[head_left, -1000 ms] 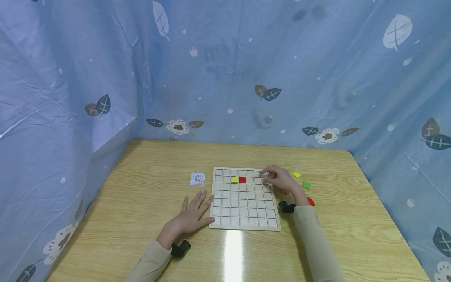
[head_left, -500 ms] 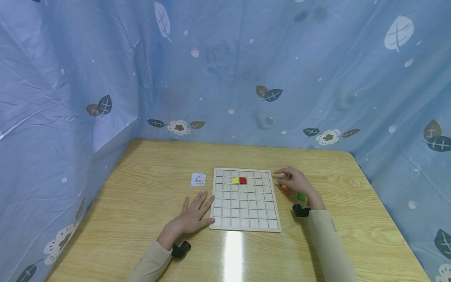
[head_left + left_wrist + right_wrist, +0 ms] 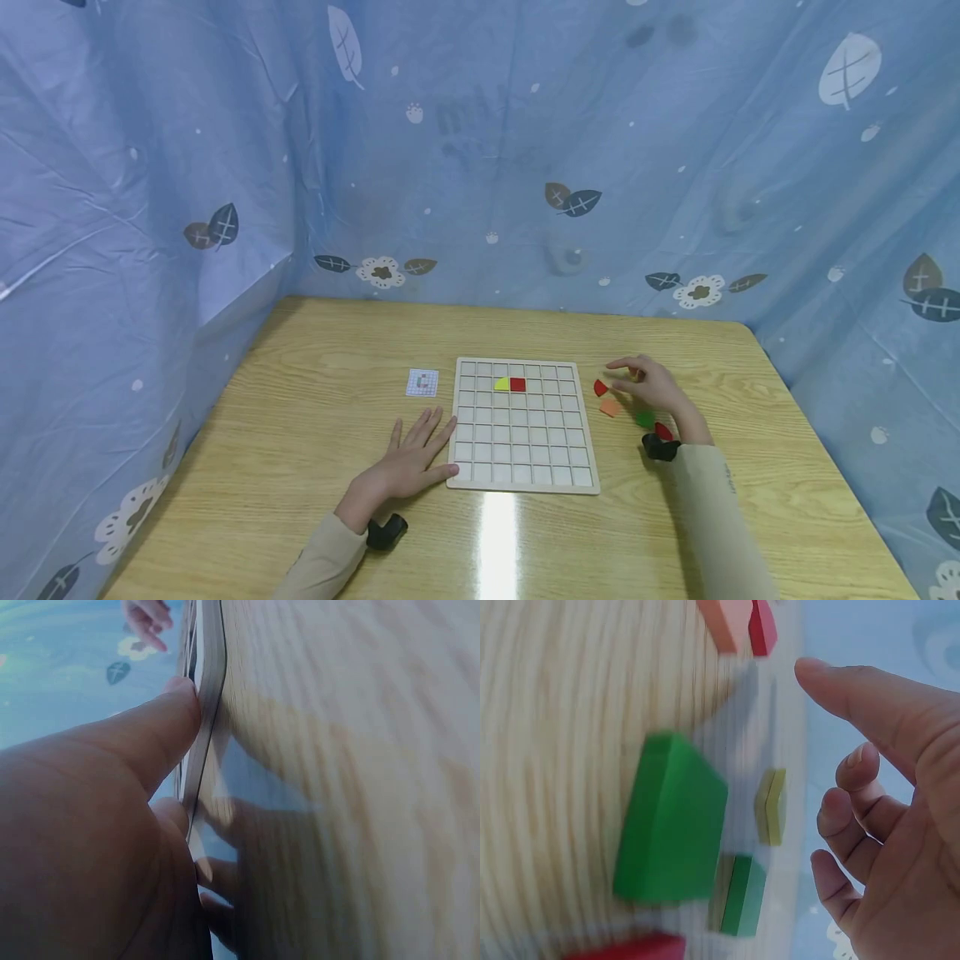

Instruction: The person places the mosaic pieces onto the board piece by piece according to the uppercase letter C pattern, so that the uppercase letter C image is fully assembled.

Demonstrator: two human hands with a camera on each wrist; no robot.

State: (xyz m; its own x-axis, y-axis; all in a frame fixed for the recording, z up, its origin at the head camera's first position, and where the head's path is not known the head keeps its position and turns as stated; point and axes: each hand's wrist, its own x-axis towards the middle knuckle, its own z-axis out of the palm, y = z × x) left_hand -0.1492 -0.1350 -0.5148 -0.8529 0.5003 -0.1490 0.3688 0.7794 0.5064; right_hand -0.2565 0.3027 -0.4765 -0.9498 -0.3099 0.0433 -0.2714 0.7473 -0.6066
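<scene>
My left hand (image 3: 405, 465) lies with fingers spread on the table, its thumb and index fingertip touching the left edge of the white grid board (image 3: 517, 450). On that board a yellow quarter-circle tile (image 3: 502, 384) sits beside a red square tile (image 3: 517, 384) in an upper row. Right of the board, my right hand (image 3: 656, 392) hovers over loose tiles, thumb and index finger apart and nothing between them. Under and around it lie a red tile (image 3: 601, 387), an orange tile (image 3: 610, 407), a yellow tile (image 3: 778, 806) and green tiles (image 3: 675, 825).
Left of the board is a small printed pattern card (image 3: 422, 382). Another red tile (image 3: 663, 431) lies by the right wrist's black camera (image 3: 661, 447). A blue patterned curtain (image 3: 480, 167) hangs behind the wooden table (image 3: 360, 333) and along its sides.
My right hand has moved right, from over the board's upper right corner to above the loose tiles. A red tile beside the board now shows. My left hand stays put.
</scene>
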